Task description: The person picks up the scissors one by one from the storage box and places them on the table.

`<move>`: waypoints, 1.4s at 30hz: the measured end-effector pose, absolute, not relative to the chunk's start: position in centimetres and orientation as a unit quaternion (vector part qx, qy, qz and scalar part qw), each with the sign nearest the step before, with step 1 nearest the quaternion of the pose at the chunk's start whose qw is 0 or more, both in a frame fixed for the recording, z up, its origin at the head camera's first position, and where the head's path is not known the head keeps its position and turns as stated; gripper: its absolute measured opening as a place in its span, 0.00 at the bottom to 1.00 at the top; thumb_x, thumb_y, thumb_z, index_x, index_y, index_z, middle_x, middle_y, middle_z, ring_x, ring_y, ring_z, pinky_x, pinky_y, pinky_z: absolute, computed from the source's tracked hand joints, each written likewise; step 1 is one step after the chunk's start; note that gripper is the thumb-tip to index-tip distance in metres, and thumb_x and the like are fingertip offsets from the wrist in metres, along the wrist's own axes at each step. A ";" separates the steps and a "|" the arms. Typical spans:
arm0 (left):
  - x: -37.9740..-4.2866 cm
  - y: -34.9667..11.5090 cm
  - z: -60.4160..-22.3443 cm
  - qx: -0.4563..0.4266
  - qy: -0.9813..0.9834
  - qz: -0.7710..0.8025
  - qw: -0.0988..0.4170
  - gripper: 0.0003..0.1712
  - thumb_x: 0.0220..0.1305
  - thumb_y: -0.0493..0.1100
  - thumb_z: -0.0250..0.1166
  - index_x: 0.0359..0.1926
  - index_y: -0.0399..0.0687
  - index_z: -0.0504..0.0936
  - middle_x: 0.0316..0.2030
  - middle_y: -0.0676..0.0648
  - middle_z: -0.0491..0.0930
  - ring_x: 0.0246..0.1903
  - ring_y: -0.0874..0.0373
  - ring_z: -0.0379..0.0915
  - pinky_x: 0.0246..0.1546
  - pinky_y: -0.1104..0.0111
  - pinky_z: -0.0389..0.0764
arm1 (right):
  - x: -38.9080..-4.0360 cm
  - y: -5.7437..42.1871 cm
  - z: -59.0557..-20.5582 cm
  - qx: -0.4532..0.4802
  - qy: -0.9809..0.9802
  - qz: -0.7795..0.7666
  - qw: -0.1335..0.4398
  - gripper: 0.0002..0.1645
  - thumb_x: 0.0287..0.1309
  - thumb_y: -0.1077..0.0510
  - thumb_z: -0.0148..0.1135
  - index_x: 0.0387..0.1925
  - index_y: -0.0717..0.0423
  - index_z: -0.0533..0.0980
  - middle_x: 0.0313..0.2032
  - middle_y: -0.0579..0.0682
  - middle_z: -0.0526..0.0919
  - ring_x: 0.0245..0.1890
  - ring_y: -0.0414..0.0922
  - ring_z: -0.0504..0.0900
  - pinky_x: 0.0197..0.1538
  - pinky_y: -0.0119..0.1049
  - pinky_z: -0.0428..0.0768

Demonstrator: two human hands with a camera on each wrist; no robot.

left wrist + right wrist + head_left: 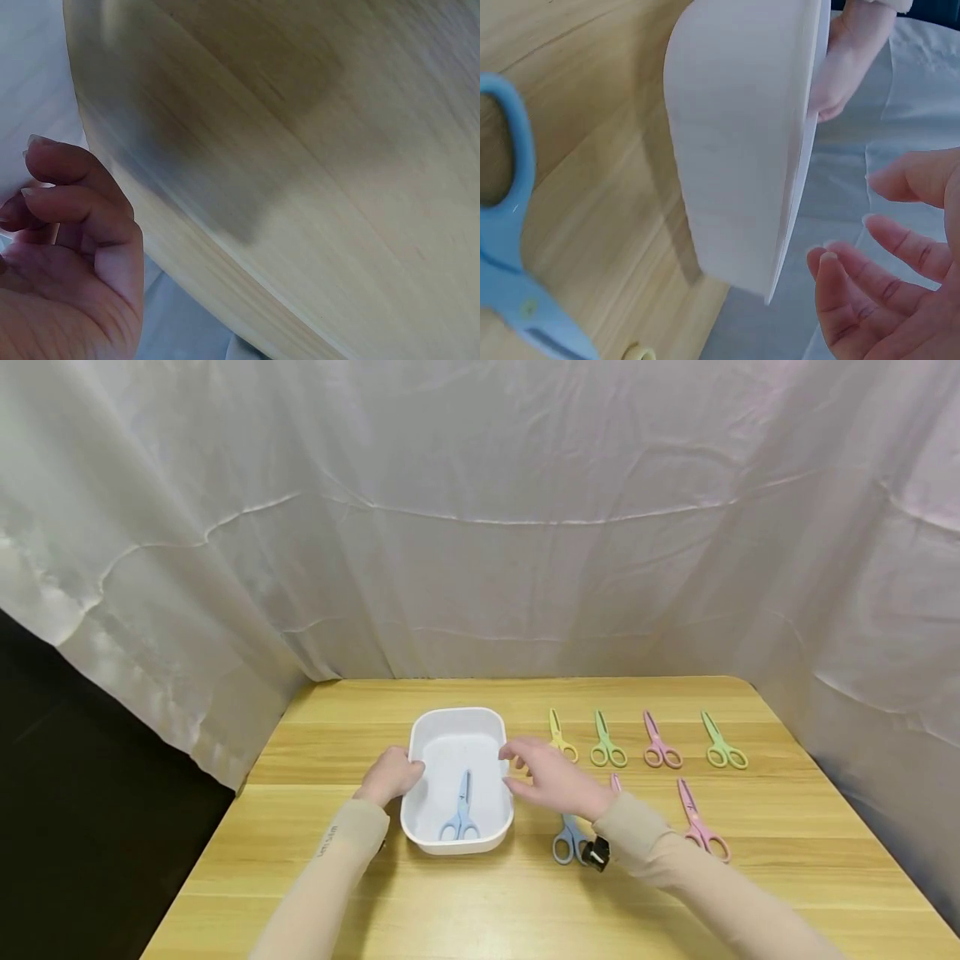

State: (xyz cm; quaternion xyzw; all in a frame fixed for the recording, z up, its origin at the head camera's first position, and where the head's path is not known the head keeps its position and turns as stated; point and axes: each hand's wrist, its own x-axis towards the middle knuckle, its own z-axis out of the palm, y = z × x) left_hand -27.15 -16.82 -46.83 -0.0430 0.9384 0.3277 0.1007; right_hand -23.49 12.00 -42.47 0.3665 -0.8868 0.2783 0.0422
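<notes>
A white tray (459, 707) rests on the wooden table, with light blue scissors (464, 810) lying inside it, handles towards the person. My left hand (390, 774) grips the tray's left rim, thumb over the edge; in the left wrist view its fingers (71, 214) curl upward. Just off the right rim is my right hand (558, 779), holding nothing, with its fingers (907, 247) loosely bent and apart. Beneath that hand and wrist lie blue scissors (567, 837), partly covered, and pink scissors (616, 782), mostly hidden.
Along the back right lie yellow scissors (556, 727), green scissors (602, 731), purple scissors (654, 735) and light green scissors (716, 735). Other pink scissors (695, 817) lie nearer the front right. Pale curtains (525, 593) hang behind and beside the wooden table (315, 860).
</notes>
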 end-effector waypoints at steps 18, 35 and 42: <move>-27.2 -16.7 -46.8 -0.049 0.937 0.330 0.105 0.20 0.63 0.44 0.55 0.48 0.33 0.81 0.39 0.39 0.85 0.34 0.53 0.82 0.33 0.66 0.86 | -23.3 8.1 -44.0 0.389 -0.883 0.260 0.011 0.26 0.62 0.59 0.64 0.60 0.60 0.72 0.55 0.59 0.79 0.52 0.55 0.82 0.57 0.48 0.83; -27.4 -16.7 -47.0 -0.043 0.938 0.327 0.106 0.21 0.64 0.45 0.54 0.50 0.35 0.81 0.41 0.40 0.86 0.35 0.54 0.83 0.34 0.65 0.86 | -23.2 6.1 -45.9 0.386 -0.904 0.182 -0.006 0.36 0.57 0.52 0.71 0.65 0.54 0.71 0.61 0.53 0.77 0.54 0.47 0.81 0.56 0.44 0.84; -27.2 -16.9 -46.9 -0.044 0.936 0.333 0.108 0.21 0.64 0.45 0.55 0.50 0.35 0.81 0.40 0.40 0.86 0.34 0.54 0.83 0.33 0.65 0.86 | -23.3 5.3 -46.0 0.390 -0.911 0.134 -0.007 0.37 0.56 0.51 0.71 0.67 0.52 0.71 0.62 0.54 0.76 0.53 0.48 0.82 0.49 0.42 0.86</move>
